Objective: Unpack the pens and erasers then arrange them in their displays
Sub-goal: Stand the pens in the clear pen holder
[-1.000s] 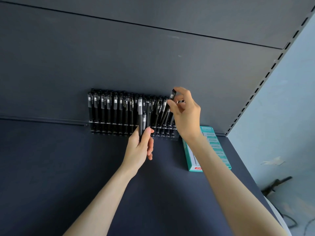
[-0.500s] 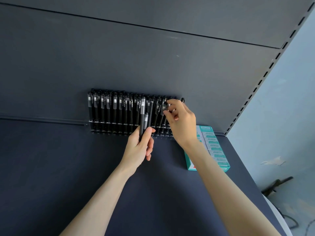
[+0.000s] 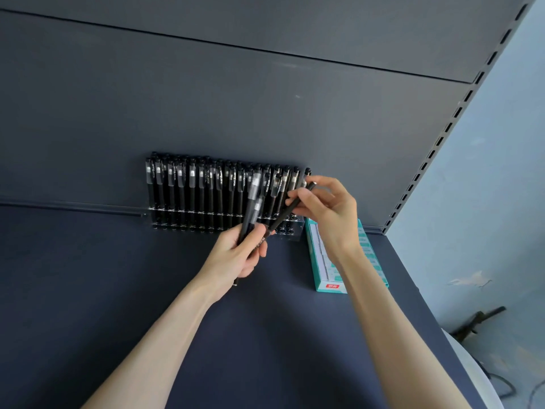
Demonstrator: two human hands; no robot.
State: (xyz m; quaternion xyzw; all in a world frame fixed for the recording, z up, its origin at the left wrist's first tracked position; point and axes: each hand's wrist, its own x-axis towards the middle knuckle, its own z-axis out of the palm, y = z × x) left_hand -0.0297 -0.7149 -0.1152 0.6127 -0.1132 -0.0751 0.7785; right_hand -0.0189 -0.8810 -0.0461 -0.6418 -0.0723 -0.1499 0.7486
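A clear pen display (image 3: 296,233) stands against the back panel of a dark shelf, filled with several upright black pens (image 3: 191,193). My left hand (image 3: 239,255) grips a small bunch of black pens (image 3: 252,202) in front of the display. My right hand (image 3: 327,214) pinches the upper end of one slanted black pen (image 3: 283,215), whose lower end reaches into my left hand's bunch. A teal and white box (image 3: 323,267) lies on the shelf right of the display, partly hidden by my right forearm.
The dark shelf board (image 3: 88,290) spreads left and forward. A slotted upright (image 3: 442,137) bounds the shelf on the right, with a pale blue wall (image 3: 501,202) past it. A dark object (image 3: 477,320) lies low at the right.
My right hand left the display's right end and now pinches a slanted pen from the bunch in my left hand. My left hand stayed in place.
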